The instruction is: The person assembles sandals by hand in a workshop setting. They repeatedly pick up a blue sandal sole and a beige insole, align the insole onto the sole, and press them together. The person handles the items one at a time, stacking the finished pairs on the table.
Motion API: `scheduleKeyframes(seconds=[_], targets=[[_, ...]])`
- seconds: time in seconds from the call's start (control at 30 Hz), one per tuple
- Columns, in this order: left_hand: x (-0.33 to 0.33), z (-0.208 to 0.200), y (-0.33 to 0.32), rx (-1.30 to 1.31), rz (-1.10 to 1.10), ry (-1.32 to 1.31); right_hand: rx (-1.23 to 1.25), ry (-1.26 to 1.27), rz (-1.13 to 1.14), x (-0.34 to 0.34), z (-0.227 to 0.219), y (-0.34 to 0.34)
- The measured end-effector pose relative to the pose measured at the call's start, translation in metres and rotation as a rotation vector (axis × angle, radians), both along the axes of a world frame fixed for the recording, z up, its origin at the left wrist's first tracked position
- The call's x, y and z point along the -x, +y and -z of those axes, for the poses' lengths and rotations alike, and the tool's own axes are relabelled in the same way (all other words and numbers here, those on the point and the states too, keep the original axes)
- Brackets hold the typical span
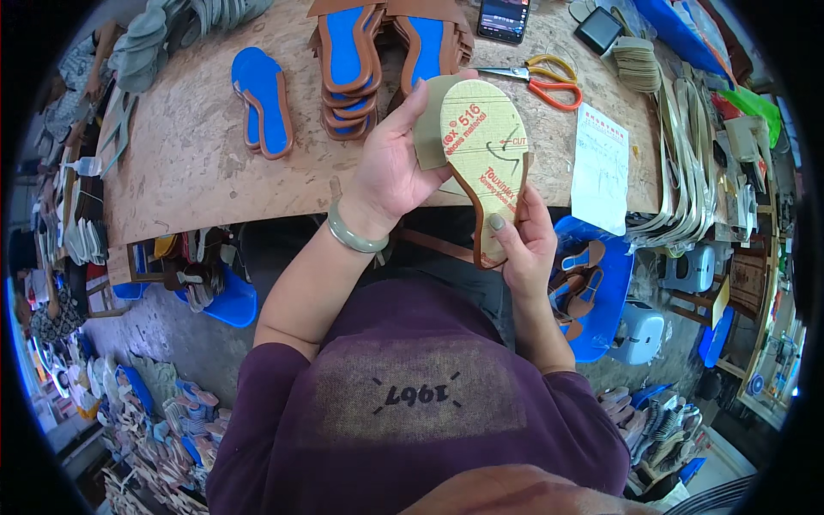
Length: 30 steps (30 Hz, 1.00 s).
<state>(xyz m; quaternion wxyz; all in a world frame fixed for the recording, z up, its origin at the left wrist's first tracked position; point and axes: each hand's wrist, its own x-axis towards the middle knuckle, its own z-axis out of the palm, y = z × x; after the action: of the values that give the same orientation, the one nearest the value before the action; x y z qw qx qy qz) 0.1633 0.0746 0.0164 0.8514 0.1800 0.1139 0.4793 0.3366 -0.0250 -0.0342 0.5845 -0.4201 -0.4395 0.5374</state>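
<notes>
Above the near edge of the table I hold a shoe insole point(482, 154), its pale yellow, red-printed face toward me and a brown border along the narrower part. My right hand point(530, 245) grips the narrow end, thumb on the printed face. My left hand point(399, 159) supports the broad end from the left, its fingers mostly hidden behind. Between that hand and the insole shows a flat olive-tan piece point(432, 107) whose kind I cannot make out. Stacked brown-edged blue insoles point(347, 51) lie beyond my hands, with a smaller pair point(273, 120) farther left.
Orange- and yellow-handled scissors point(556, 93) lie right of the stacks, below a phone point(503, 19). A written paper sheet point(601, 167) hangs over the table's edge. Long pale strips point(687, 163) drape at right. A blue tub point(611, 300) with brown-edged pieces stands below.
</notes>
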Motion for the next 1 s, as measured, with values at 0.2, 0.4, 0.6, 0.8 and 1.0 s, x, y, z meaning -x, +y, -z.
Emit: scheduleKeyframes(seconds=[0.2,0.4,0.6,0.8,1.0], targets=[[0.002,-0.005,0.0,-0.006,-0.011,0.008,-0.049,-0.04,0.06,-0.004,0.002,0.0],[-0.001,-0.004,0.005,-0.02,0.011,-0.079,-0.037,-0.056,0.071,-0.006,-0.008,-0.002],[-0.006,-0.004,0.006,-0.126,-0.015,0.018,0.022,-0.113,0.01,0.002,-0.007,-0.002],[-0.004,0.0,0.007,-0.184,-0.039,0.022,0.05,-0.068,-0.005,0.006,-0.007,0.0],[-0.003,0.001,0.007,-0.197,-0.064,0.018,0.042,-0.074,-0.012,0.012,-0.008,0.002]])
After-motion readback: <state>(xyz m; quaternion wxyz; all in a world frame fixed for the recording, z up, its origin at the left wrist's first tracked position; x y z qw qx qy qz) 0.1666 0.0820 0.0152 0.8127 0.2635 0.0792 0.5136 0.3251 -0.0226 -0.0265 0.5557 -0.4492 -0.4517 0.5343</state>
